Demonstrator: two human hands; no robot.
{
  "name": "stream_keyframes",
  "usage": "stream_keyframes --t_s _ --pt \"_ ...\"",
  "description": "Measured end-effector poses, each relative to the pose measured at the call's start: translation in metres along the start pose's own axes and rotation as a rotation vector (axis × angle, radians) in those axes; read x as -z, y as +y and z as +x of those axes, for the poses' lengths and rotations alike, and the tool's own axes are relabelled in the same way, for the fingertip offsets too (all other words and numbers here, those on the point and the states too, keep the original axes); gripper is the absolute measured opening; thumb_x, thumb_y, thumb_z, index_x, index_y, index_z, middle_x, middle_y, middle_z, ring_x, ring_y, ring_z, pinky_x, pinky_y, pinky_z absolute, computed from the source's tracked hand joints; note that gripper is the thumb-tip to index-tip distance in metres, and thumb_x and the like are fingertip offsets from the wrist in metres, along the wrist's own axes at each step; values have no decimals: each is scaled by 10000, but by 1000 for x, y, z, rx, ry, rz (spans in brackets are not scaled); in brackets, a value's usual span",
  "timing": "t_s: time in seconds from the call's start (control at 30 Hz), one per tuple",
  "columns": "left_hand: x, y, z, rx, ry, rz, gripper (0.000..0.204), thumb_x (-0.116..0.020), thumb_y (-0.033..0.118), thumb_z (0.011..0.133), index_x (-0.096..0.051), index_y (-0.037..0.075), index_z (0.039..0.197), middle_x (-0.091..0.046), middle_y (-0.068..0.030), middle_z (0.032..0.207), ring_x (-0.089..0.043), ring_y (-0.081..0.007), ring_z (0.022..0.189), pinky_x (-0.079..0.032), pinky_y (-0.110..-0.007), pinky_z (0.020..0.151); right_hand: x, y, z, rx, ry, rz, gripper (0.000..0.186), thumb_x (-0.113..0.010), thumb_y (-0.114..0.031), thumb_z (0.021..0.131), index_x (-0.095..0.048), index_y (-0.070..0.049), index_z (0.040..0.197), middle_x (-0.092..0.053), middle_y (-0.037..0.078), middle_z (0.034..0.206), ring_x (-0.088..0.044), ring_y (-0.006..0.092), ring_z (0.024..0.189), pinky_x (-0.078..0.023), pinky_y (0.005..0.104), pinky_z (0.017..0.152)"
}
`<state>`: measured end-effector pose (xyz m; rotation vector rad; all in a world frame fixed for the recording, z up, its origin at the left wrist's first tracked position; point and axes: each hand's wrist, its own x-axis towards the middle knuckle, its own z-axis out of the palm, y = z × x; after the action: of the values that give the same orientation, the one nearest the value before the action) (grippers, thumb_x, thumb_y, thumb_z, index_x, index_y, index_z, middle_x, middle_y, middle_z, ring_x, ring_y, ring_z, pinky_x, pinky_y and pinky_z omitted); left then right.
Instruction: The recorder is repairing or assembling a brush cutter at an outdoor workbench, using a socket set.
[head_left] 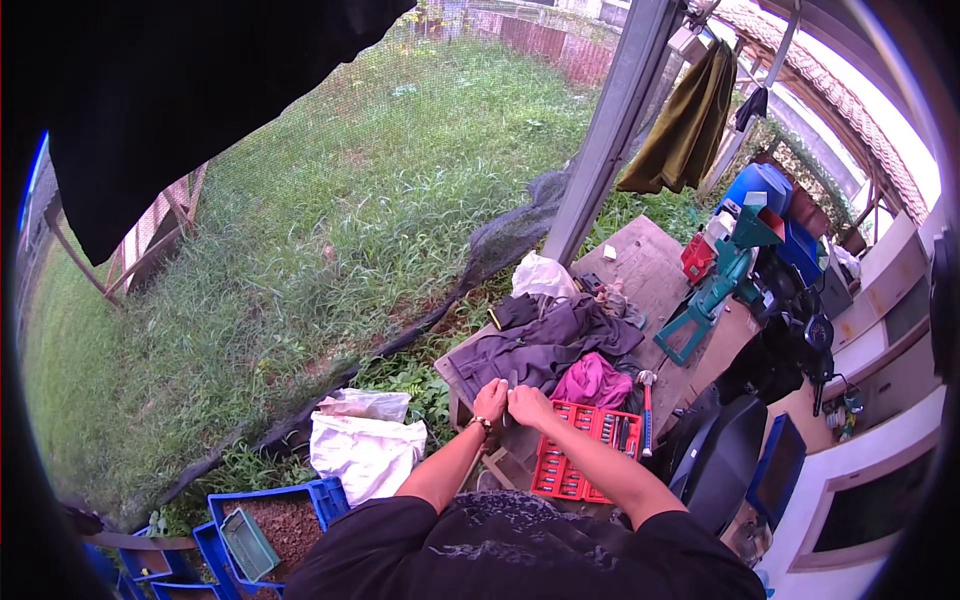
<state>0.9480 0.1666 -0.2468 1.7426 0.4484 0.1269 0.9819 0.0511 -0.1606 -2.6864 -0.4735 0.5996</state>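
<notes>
My left hand [490, 402] and my right hand [529, 406] meet close together over the near edge of a wooden workbench [650, 270]. They pinch something small between them; what it is I cannot tell. A watch or band sits on my left wrist. Just beyond the hands lies a dark grey garment [545, 345], with a pink cloth [592, 380] beside it. Right of my right forearm sits a red tool tray [580, 450] with several bits and sockets. A hammer [647, 405] with a blue and red handle lies along the tray's right side.
A teal metal machine [725, 275] stands on the bench's far right, with a red case [697, 257] and blue drum [760, 185] behind. A white bag [365, 450] and blue crates [270, 520] lie on the ground at left. A grey post [610, 130] rises behind the bench, with an olive cloth [690, 125] hanging.
</notes>
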Motion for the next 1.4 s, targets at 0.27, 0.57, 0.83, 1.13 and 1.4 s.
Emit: stream_keyframes --t_s 0.27,0.57,0.83,1.13,1.4 --pt "2 -48 30 -94 -303 -422 276 -492 233 997 -646 34 882 -597 48 804 -512 -64 770 -440 -242 702 26 6 0 705 87 -429 271 -538 -196 871 -547 -14 1072 -642 174 883 -680 334 725 -550 440 613" --pt "5 -33 23 -13 -126 -105 394 -539 402 916 -708 58 1006 -712 -149 904 -682 -258 857 -495 -344 778 22 4 3 603 55 -335 198 -522 -186 856 -591 -32 959 -682 169 784 -679 357 697 -534 475 599" --pt "-5 2 -7 16 104 102 453 -440 438 953 -650 40 893 -672 -181 847 -635 -401 851 -469 -474 737 21 -4 -5 346 -5 -317 248 -517 -235 854 -659 -40 909 -698 208 820 -696 375 756 -551 486 663" --pt "-13 -1 -23 -107 247 165 392 -413 380 993 -647 66 1013 -658 -169 938 -614 -374 917 -465 -489 798 23 -33 -19 -205 -22 100 389 -520 -327 882 -706 -15 1019 -667 277 1055 -649 418 1019 -517 501 873" --pt "-7 -7 4 -60 138 144 373 -422 274 995 -669 6 913 -679 -195 923 -636 -352 853 -499 -424 709 4 30 -16 71 260 341 361 -526 -335 939 -622 11 898 -659 245 834 -638 445 842 -489 517 719"
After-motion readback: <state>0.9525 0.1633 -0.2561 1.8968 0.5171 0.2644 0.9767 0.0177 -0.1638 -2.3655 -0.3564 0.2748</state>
